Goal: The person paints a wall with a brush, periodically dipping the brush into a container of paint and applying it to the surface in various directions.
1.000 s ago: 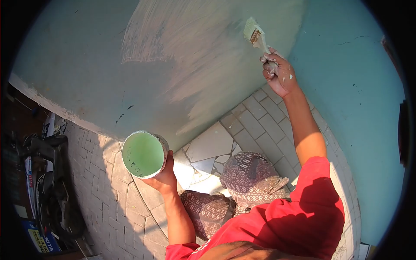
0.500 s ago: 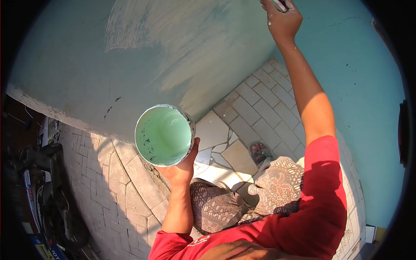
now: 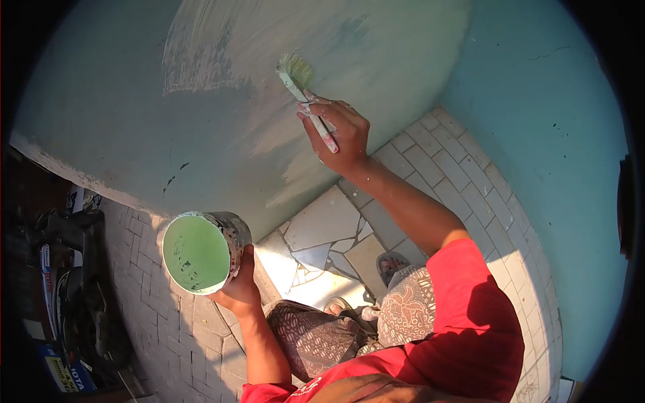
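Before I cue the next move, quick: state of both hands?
Left hand: holding the paint container.
Right hand: closed around the paintbrush.

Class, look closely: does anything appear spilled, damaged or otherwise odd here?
The right hand and container are messily smeared with paint. Dark marks interrupt the left wall, and a thin crack-like line on the right wall suggests wear.

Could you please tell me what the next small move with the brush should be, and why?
I would probably stroke the brush across the pale streaks beside it. The right hand grips its handle, the bristles look fanned against the wall, and the coat there is patchy.
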Motion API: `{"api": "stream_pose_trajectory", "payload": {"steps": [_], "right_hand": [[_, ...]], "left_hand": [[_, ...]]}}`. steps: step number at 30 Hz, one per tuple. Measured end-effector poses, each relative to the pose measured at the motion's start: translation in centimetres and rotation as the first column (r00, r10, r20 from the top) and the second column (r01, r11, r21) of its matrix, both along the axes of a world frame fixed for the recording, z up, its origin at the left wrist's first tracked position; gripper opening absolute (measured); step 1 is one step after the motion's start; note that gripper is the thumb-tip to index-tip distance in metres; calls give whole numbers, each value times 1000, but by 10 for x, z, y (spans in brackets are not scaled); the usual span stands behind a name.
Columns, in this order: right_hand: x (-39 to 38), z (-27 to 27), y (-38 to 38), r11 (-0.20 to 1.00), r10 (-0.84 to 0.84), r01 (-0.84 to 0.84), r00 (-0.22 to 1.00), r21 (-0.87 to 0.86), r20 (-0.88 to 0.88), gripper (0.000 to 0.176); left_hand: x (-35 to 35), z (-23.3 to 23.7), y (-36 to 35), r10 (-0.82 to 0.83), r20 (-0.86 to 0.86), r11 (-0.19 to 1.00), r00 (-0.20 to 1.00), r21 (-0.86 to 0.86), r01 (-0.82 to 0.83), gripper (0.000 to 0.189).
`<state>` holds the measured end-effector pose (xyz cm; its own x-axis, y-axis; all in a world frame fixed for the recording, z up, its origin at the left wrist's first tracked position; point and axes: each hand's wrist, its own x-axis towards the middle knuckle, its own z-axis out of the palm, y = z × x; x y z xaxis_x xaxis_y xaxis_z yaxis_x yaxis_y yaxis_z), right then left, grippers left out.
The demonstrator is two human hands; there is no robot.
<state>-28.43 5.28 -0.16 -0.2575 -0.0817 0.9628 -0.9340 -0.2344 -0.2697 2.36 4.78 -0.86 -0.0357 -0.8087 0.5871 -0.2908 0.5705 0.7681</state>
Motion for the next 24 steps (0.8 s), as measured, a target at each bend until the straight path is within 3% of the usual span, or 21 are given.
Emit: {"api": "stream_pose_trajectory", "payload": {"steps": [1,2,4,5,7,10,12,14,15,17,19,22,24], "right_hand": [[12,-1,6,992,122,-122,992,41,3,21],[15,-1,8,992,124,-125,992,37,11,21],[12,1,13,867,464,-475,880,153,101,23],[-7,8,17,855,482,-502,861,129,159,20],[-66,31,27,883,394,-458,839,98,374,18],[-141,51,45,955,266,-296,885,21,382,17],[-169,58,53,968,237,-249,892,-18,385,16],[-190,62,60,978,120,-38,909,-206,398,16],[-188,62,58,977,122,-39,909,-210,398,16],[-176,59,49,932,-261,309,936,-192,237,18],[-126,50,21,940,-298,296,954,-172,14,16],[-40,30,-5,978,-150,156,987,-141,53,15],[0,19,-9,995,45,-43,999,-92,18,15]], "left_hand": [[-7,4,0,-10,-13,1000,1000,7,10,67],[-12,5,0,-8,-4,1000,1000,5,8,67],[-24,5,1,-59,-101,997,993,52,64,64],[-27,3,0,-60,-92,997,994,46,64,64],[-25,-2,0,-43,6,999,999,20,43,63],[-19,2,3,-34,154,999,987,-33,40,69],[-11,-3,1,-12,148,999,989,-34,17,67],[-10,-7,2,4,144,1000,990,-30,1,66],[-11,-6,1,5,106,999,994,-41,-1,65],[-16,-6,3,8,64,998,998,-55,-4,64],[-20,-3,5,24,70,998,997,-53,-21,65],[-26,-3,4,25,101,996,995,-91,-16,65],[-28,-3,3,23,136,995,990,-100,-10,65]]}}
